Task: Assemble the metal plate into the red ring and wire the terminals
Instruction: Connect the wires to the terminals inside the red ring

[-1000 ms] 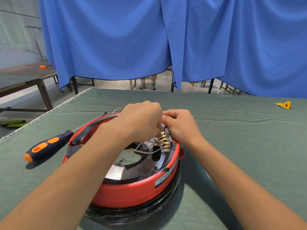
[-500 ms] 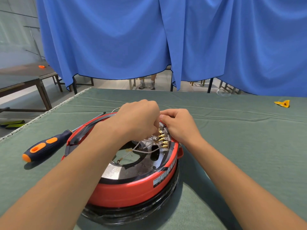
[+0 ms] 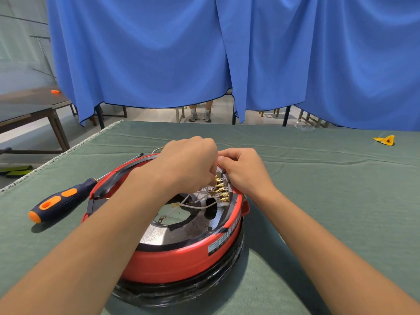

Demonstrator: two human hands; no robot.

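Head view: wiring brass terminals (image 3: 220, 187) at far right of red ring (image 3: 181, 262).
Left hand (image 3: 188, 164) and right hand (image 3: 242, 170) curled there, contents hidden; best pushed straight, plate steadied.

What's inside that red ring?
A shiny metal plate with white wires and brass terminals fills the red ring. Both hands cover its far part.

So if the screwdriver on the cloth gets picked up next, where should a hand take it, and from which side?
Probably by the thick navy and orange handle of the screwdriver, from above with the left hand. It lies flat on the green cloth left of the red ring. The handle end is free and nearest the person, while the thin shaft runs off behind the ring's rim.
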